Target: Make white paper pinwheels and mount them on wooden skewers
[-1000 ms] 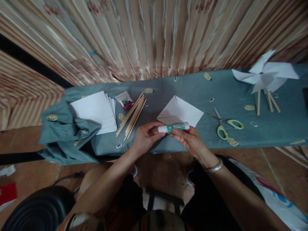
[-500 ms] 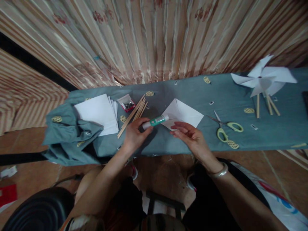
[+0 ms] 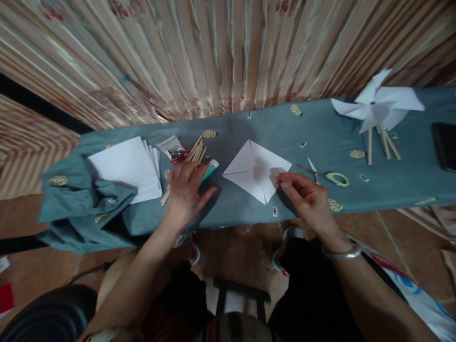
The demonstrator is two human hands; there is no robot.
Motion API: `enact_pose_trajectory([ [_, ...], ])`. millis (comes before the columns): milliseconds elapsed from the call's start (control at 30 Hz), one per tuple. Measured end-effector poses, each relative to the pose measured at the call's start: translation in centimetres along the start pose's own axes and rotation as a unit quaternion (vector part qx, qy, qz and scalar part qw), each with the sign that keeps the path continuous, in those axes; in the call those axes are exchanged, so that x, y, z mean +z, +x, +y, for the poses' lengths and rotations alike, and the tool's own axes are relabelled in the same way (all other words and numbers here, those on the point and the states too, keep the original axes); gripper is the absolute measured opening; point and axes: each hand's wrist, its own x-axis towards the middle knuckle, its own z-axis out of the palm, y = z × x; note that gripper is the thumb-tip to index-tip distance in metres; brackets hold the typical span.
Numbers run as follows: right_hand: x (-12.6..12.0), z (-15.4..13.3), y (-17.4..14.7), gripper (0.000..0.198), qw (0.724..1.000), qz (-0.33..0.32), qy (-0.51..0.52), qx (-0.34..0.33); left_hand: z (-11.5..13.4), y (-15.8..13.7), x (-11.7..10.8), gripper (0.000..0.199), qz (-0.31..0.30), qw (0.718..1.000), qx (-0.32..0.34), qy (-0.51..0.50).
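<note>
A green-and-white glue stick (image 3: 211, 170) lies beside the wooden sticks (image 3: 195, 151), partly covered by the fingers of my left hand (image 3: 185, 192). That hand's thumb is stretched away from the glue stick. In front of me a white paper square (image 3: 249, 168) with slits running in from its corners lies flat on the cloth. At its lower right edge my right hand (image 3: 304, 194) is closed in a pinch; whatever is between the fingertips is too small to make out. Green-handled scissors (image 3: 337, 178) lie just behind the right hand, one handle hidden.
To the left are a stack of white paper (image 3: 124, 164) and an opened box of small metal pins (image 3: 175, 153). A white paper pinwheel (image 3: 377, 104) with wooden sticks stands out at the right, near a dark phone-like object (image 3: 444, 146). Patterned green cloth (image 3: 270, 126) covers the narrow table.
My left hand has carried the glue stick leftward and down beside the wooden sticks, and its thumb has opened. My right hand has shifted right, uncovering more of the paper.
</note>
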Motion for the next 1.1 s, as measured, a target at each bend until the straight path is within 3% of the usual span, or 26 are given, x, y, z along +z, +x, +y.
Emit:
enact_pose_trajectory([
  [100,-0.4,0.2,-0.2,0.029,0.982,-0.041,-0.147,-0.114,2.7,0.4,1.4,0.031,-0.059,0.99,0.106,-0.07],
  [167,-0.3,0.5,-0.3,0.035,0.964,-0.083,-0.193,-0.165,4.3,0.7,2.6,0.031,-0.093,0.981,0.128,-0.109],
  [333,-0.1,1.3,-0.4,0.036,0.939,-0.123,-0.252,-0.197,5.6,1.8,4.8,0.029,-0.116,0.969,0.15,-0.161],
  [767,-0.4,0.8,0.4,0.033,0.943,-0.13,-0.24,-0.189,5.5,2.5,5.9,0.02,-0.097,0.971,0.14,-0.169],
  [1100,1.8,0.8,1.4,0.012,0.982,-0.039,-0.142,-0.119,5.5,3.0,6.1,0.014,-0.027,0.967,0.097,-0.236],
])
